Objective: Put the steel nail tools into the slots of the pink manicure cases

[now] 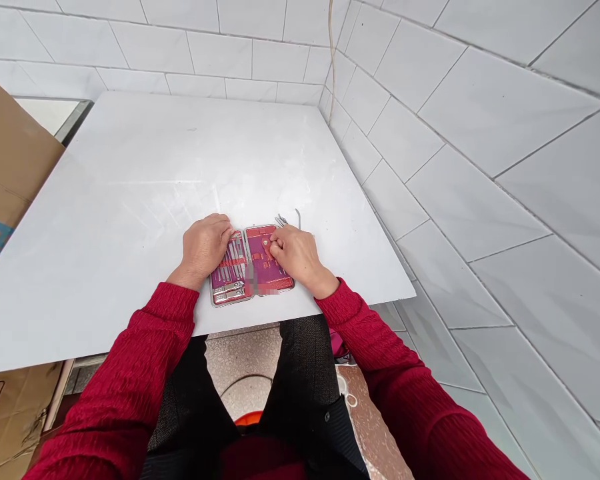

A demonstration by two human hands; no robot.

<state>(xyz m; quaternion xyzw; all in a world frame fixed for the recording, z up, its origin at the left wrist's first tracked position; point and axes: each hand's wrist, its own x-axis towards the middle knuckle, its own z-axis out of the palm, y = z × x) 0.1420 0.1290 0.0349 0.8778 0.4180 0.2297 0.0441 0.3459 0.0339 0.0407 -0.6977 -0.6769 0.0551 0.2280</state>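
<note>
An open manicure set case [275, 285] with a purple lining and red trim lies on the white table. Slim metal tools [234, 259] stand in loops in its left half, above two nail clippers [229, 291]. My left hand [205, 243] is closed at the case's upper left edge, its fingertips partly hidden. Over the right half, my right hand [299, 255] pinches at a red strap with a snap button [267, 245]. Just beyond that hand lie metal tools, one with wire-like loops [281, 220] and one with a bent tip [298, 217].
The white table [145, 153] meets tiled walls at the back and right. A cardboard box [15, 147] stands at the left edge, another box [15, 413] below. A cable [331, 60] hangs in the corner. My legs are under the table's front edge.
</note>
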